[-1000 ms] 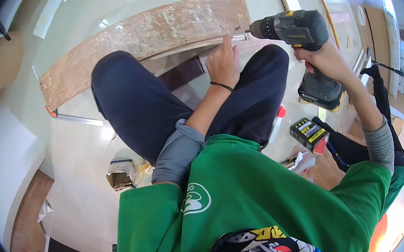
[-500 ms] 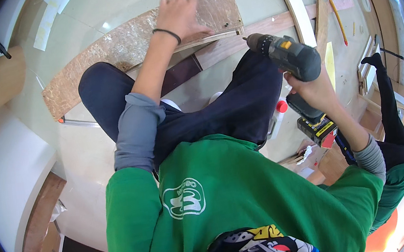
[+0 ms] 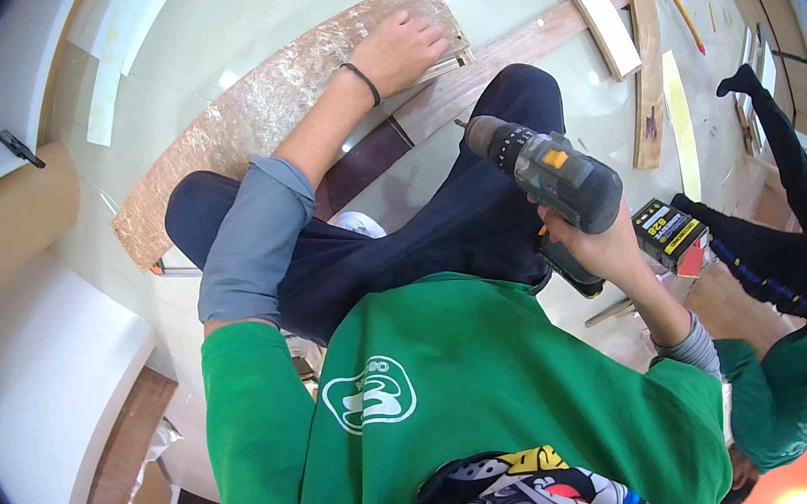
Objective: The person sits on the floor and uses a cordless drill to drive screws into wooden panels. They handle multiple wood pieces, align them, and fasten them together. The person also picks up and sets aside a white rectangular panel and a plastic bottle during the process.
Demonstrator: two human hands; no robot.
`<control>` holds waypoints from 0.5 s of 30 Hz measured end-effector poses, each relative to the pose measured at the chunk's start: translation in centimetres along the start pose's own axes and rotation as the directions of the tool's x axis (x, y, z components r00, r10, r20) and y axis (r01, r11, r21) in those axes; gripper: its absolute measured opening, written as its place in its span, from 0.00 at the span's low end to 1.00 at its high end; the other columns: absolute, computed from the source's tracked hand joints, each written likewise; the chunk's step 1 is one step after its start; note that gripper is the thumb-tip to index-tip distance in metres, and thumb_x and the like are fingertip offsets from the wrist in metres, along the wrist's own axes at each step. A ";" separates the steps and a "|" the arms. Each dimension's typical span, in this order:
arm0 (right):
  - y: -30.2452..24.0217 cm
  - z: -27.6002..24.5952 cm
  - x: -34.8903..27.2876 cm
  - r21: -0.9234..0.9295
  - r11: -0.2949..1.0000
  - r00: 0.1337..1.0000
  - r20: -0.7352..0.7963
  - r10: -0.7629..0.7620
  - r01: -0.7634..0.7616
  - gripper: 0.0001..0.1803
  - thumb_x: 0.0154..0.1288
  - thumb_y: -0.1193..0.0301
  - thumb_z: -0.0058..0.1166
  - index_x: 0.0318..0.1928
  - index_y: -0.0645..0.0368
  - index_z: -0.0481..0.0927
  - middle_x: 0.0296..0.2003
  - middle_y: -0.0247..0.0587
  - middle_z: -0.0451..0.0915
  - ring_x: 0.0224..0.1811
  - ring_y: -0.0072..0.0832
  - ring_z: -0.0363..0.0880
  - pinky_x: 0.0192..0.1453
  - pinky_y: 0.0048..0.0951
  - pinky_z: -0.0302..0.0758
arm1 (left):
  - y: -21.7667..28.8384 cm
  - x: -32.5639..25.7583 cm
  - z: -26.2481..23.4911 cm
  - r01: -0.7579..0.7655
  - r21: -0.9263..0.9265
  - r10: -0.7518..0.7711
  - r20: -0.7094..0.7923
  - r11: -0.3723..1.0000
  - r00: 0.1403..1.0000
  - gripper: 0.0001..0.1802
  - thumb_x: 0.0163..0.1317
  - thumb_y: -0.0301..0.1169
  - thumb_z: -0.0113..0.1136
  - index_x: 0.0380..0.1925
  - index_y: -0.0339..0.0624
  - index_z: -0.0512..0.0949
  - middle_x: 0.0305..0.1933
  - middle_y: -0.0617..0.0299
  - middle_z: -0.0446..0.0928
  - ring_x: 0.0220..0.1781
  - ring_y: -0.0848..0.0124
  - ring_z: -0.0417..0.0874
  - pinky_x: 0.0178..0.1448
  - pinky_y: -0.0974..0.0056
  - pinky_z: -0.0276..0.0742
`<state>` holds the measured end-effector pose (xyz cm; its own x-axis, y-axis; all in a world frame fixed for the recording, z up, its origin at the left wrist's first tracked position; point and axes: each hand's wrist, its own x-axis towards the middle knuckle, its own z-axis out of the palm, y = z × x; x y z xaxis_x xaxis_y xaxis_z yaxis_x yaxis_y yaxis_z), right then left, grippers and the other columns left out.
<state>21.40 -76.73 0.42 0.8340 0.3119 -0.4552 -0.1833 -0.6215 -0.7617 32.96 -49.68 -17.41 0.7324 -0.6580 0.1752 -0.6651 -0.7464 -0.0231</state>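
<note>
My left hand (image 3: 396, 53) lies on the near right end of a long, curved wooden board (image 3: 236, 118) with a scuffed, whitish-brown face. Its fingers are bent and close together, tips down near the board's corner; whatever they may hold is hidden. A grey and black cordless drill (image 3: 555, 173) is in my right hand (image 3: 605, 247), gripped by the handle above my right thigh. The drill's bit points up and left toward the board but stays apart from it. Beneath the board's right end runs a thin wooden strip (image 3: 529, 40) with a dark section (image 3: 363, 166).
To the right lie a white plank (image 3: 585, 3), a brown wood strip (image 3: 644, 71) and a yellow strip (image 3: 682, 132). A black and yellow box (image 3: 668, 232) stands near my right forearm. Another person (image 3: 788, 346) in green is at the far right. White panels (image 3: 65, 364) occupy the left.
My left hand has shifted toward the board's right corner, its fingers drawing together from a spread pose. The drill has come lower and nearer to me, and the whole view has shifted.
</note>
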 end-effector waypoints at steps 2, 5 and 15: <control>0.4 -0.1 -0.5 -0.023 0.999 0.999 -0.006 -0.033 0.033 0.14 0.53 0.77 0.63 0.41 0.65 0.81 0.32 0.46 0.84 0.32 0.35 0.84 0.43 0.33 0.79 | 0.2 0.3 -0.2 -0.002 -0.022 0.002 -0.014 1.000 1.000 0.09 0.69 0.35 0.51 0.37 0.49 0.80 0.36 0.65 0.81 0.43 0.68 0.83 0.51 0.61 0.73; 0.6 -0.3 -1.1 0.037 0.998 0.997 -0.049 -0.054 0.056 0.13 0.53 0.77 0.63 0.42 0.65 0.82 0.32 0.46 0.84 0.33 0.34 0.84 0.42 0.33 0.79 | 1.2 0.5 -0.3 0.291 -0.175 -0.270 0.133 0.941 0.954 0.14 0.71 0.39 0.50 0.31 0.48 0.81 0.30 0.61 0.83 0.35 0.65 0.85 0.49 0.60 0.74; 1.3 -1.7 -2.0 0.219 0.968 0.973 -0.167 0.157 -0.119 0.12 0.64 0.76 0.62 0.48 0.62 0.82 0.39 0.35 0.87 0.30 0.17 0.81 0.34 0.22 0.77 | 3.4 0.8 -2.7 0.323 -0.245 -0.349 -0.069 0.914 0.935 0.15 0.71 0.41 0.53 0.34 0.44 0.82 0.36 0.57 0.84 0.35 0.65 0.85 0.42 0.60 0.74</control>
<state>20.33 -79.35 1.15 0.8698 0.0859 -0.4859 -0.3909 -0.4812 -0.7847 30.85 -52.49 -14.74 0.9065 -0.3478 0.2394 -0.4070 -0.8705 0.2767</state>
